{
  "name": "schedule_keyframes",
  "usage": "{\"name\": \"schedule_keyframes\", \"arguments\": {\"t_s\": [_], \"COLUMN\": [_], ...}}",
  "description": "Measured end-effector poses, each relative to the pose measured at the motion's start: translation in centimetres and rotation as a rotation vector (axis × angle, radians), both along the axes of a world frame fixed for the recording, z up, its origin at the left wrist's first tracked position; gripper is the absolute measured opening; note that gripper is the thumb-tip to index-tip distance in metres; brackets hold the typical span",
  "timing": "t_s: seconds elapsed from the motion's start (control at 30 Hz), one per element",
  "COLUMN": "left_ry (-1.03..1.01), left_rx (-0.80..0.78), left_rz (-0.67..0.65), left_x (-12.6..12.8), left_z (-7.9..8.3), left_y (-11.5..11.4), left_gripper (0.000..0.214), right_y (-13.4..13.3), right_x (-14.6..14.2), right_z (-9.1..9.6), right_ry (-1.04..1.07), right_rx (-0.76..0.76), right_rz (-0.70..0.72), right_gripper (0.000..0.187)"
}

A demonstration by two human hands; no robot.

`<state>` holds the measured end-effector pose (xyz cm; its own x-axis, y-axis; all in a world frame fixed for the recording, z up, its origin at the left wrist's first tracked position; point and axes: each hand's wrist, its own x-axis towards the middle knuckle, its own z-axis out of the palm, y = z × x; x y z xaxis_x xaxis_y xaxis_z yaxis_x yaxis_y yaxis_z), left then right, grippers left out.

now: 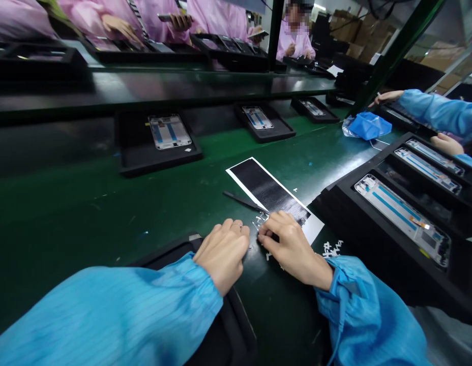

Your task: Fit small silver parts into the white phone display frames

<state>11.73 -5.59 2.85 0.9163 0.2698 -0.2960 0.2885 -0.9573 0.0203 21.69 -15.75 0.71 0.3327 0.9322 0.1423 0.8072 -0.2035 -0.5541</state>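
My left hand (pixel 223 251) is closed, knuckles up, over the front of the bench, with a ring on one finger. Its fingertips are hidden, so what they hold cannot be seen. My right hand (pixel 293 246) is closed in a pinch just to its right; anything between the fingertips is too small to make out. Dark tweezers (pixel 241 200) reach to the right hand's knuckles; I cannot tell whether the hand holds them. Beyond it lies a white-edged sheet with black strips (pixel 268 185). Small white scraps (pixel 331 249) are scattered around the right hand.
A black tray (pixel 415 244) at right holds several phone frames with blue strips. Single-phone trays (pixel 133 147) stand along the back. A black tray (pixel 236 325) lies under my left forearm. A blue bag (pixel 369 125) and a co-worker's blue sleeve (pixel 438 112) are at right.
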Motion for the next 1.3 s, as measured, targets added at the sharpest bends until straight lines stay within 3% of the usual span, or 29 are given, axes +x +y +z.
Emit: {"name": "schedule_keyframes", "arguments": {"t_s": [0.4, 0.63, 0.77, 0.97, 1.1, 1.3], "left_ry": [-0.061, -0.276, -0.423, -0.563, -0.657, -0.758], "left_rx": [-0.064, -0.202, -0.277, -0.383, -0.364, -0.252], "left_rz": [-0.004, 0.056, 0.083, 0.0, -0.066, -0.127], "left_x": [-0.3, -1.2, -1.5, -2.8, -3.6, -3.8], "left_z": [-0.2, 1.2, 2.0, 2.8, 3.5, 4.7], "left_y": [0.1, -0.4, -0.7, -0.5, -0.8, -1.4], "left_gripper": [0.01, 0.023, 0.024, 0.023, 0.022, 0.026], "right_y": [-0.7, -0.8, -0.8, -1.8, -2.8, -3.5], "right_x": [-0.6, -0.6, -0.6, -1.2, -1.4, -1.7], "right_z": [0.1, 1.1, 1.7, 3.4, 4.3, 4.4], "right_ry": [0.041, 0.254, 0.399, 0.509, 0.657, 0.823], "right_rx": [0.002, 0.036, 0.117, 0.172, 0.181, 0.217], "right_rz": [0.023, 0.007, 0.015, 0.053, 0.096, 0.045], "right_gripper": [0.009, 0.003, 0.013, 0.014, 0.018, 0.014]}}
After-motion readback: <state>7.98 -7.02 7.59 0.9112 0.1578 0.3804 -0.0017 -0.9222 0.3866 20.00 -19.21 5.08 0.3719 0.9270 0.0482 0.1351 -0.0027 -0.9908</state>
